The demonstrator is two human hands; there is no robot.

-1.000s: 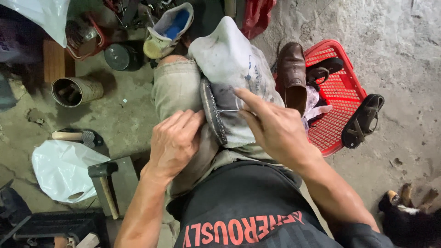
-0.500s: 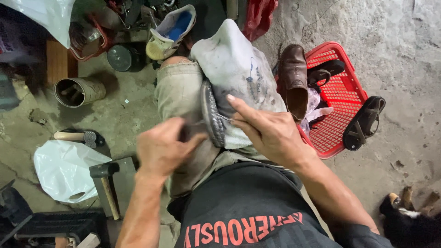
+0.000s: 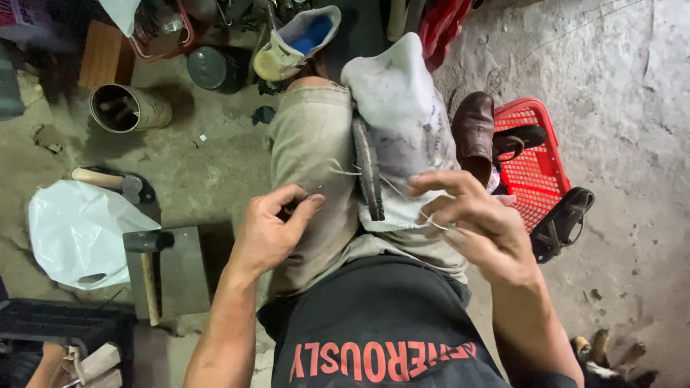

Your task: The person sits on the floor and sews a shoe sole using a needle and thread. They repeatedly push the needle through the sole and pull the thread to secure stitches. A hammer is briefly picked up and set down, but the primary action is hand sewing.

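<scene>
Bare concrete floor is spreading around us, cluttered at every edge. Scanning from nine o'clock, we are counting one white plastic bag [image 3: 75,230], one hammer [image 3: 147,269] lying on a dark slab, one short wooden-handled tool [image 3: 108,181] and two tins: an open one [image 3: 129,108] on its side and a lidded dark one [image 3: 210,68] toward eleven o'clock.

We are pinching our left hand [image 3: 269,233] closed, thumb against forefinger, around what looks like a thin needle or awl, though it is too small for us to tell. At twelve o'clock from it, the dark shoe sole [image 3: 368,172] is standing on edge between our knees, beside a white cloth [image 3: 402,115]. Our right hand [image 3: 478,230] is half open, fingers curled and drawing pale thread [image 3: 402,197] taut from the sole.

We are judging this as mid-stitch; next we are needing steady tension and a fresh entry point.

At two o'clock sit one brown shoe [image 3: 474,133], one red basket [image 3: 535,179] and one black sandal [image 3: 564,219].
</scene>
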